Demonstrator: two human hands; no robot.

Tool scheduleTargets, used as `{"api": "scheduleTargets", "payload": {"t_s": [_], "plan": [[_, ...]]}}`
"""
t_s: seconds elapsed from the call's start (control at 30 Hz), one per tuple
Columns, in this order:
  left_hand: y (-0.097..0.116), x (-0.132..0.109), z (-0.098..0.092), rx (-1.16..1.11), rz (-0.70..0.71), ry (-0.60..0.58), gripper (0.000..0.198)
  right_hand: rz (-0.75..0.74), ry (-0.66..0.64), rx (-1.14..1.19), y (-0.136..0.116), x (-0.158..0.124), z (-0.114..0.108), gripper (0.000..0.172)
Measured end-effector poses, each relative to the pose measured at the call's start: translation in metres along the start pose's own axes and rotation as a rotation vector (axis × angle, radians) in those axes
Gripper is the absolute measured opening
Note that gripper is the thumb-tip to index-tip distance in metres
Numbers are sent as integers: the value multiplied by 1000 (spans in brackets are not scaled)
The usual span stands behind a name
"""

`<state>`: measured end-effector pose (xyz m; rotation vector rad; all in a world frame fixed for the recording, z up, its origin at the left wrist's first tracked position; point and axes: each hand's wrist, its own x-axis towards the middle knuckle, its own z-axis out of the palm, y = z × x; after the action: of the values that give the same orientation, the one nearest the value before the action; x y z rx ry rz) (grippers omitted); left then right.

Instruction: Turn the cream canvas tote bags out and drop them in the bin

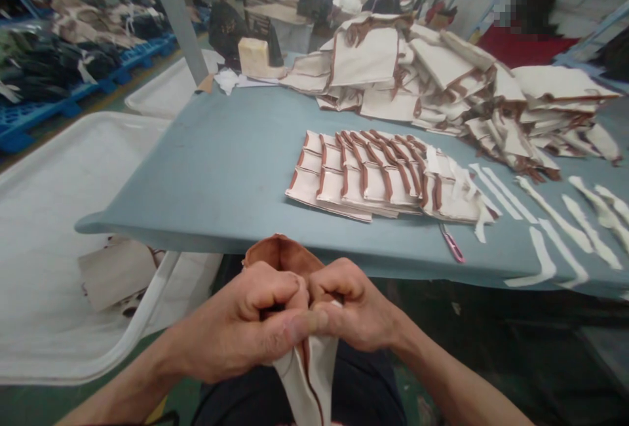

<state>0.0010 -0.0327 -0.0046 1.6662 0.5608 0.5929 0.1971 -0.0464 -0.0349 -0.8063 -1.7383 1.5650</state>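
My left hand (pixel 265 314) and my right hand (pixel 348 308) are closed side by side, thumbs nearly touching, on one sewn fabric piece (pixel 319 373). Its cream cloth hangs down over my lap with a brown seam along the middle. A brown part (pixel 282 252) of it stands up beyond my knuckles, near the table edge. My fingers hide the gripped stretch. On the table ahead lie overlapping rows of cream panels with brown edging (pixel 354 174). A pink-handled small tool (pixel 452 246) rests by the front edge, to their right.
The blue-grey table (pixel 211 151) spans the view. A large heap of cream and brown pieces (pixel 373 56) covers its back right. White strips (pixel 555 216) lie at the right. At the left stands a white bin (pixel 98 170) holding some pieces. A post (pixel 177 16) rises behind the table.
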Motion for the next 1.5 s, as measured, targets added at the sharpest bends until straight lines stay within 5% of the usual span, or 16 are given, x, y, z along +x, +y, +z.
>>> {"api": "scheduleTargets", "payload": {"t_s": [0.2, 0.33, 0.47, 0.7, 0.83, 1.07, 1.5], "plan": [[-7, -1, 15, -184, 86, 162, 62, -13, 28, 41, 9, 8, 4, 77], [-10, -6, 10, -168, 156, 133, 57, -151, 156, -124, 15, 6, -12, 74], [-9, -14, -5, 24, 113, 103, 54, -225, 227, -149, 25, -1, -28, 74], [-8, -29, -26, 359, 125, 141, 46, -128, 266, -105, 21, -4, -39, 87], [-9, -32, -27, 327, 22, 128, 41, -141, 247, -278, 19, 3, -41, 82], [-18, -30, -24, 138, -202, 149, 45, -105, 281, -354, 54, 23, -32, 76], [-24, -42, -22, 295, -279, 191, 25, -4, 416, -329, 70, 33, -29, 76]]}}
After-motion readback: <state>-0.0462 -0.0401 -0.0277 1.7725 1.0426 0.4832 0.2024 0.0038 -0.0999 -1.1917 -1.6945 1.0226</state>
